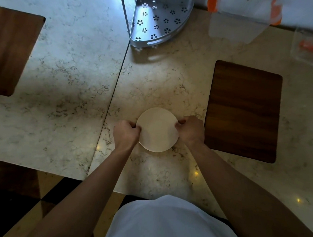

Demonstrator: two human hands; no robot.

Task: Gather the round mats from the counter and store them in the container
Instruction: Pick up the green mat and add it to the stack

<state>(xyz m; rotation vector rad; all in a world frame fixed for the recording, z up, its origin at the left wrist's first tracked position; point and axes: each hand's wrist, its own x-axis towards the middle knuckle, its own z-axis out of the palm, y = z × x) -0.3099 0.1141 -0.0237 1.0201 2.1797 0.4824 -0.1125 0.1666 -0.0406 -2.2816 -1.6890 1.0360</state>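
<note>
The left hand (127, 132) and right hand (189, 128) pinch opposite edges of the round mats (157, 129) over the worktop (70, 73), probably to square the stack for the container (156, 22).

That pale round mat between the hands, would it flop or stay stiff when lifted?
Probably fairly stiff: the round mat keeps a clean circular outline while both hands pinch its edges. It looks thin, so likely light. Lying flat on the counter, it seems unlikely to roll.

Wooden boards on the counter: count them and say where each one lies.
2. One wooden board lies flat just right of the right hand. The other wooden board lies at the far left, cut off by the frame edge. More could sit out of view.
</note>
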